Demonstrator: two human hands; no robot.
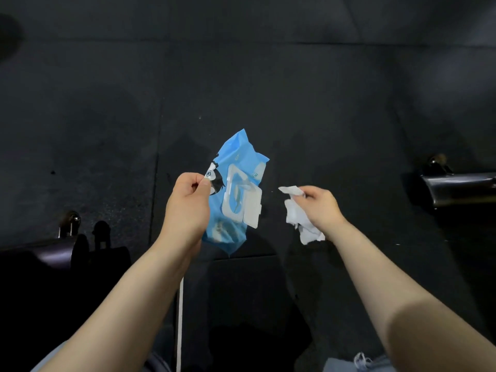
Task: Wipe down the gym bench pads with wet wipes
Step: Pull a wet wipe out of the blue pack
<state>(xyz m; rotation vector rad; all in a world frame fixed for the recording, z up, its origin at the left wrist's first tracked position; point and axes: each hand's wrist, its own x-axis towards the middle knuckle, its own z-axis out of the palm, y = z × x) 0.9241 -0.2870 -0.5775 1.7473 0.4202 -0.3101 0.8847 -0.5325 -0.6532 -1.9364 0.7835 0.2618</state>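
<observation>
I see dark bench ends (pixel 456 187) low at both sides; my left hand (pixel 188 202) pinches the blue wipes pack (pixel 236 167), flap open, so wipes may dry; my right hand (pixel 320 204) clutches a crumpled wipe (pixel 296 216) that could slip onto the floor (pixel 241 76).
</observation>
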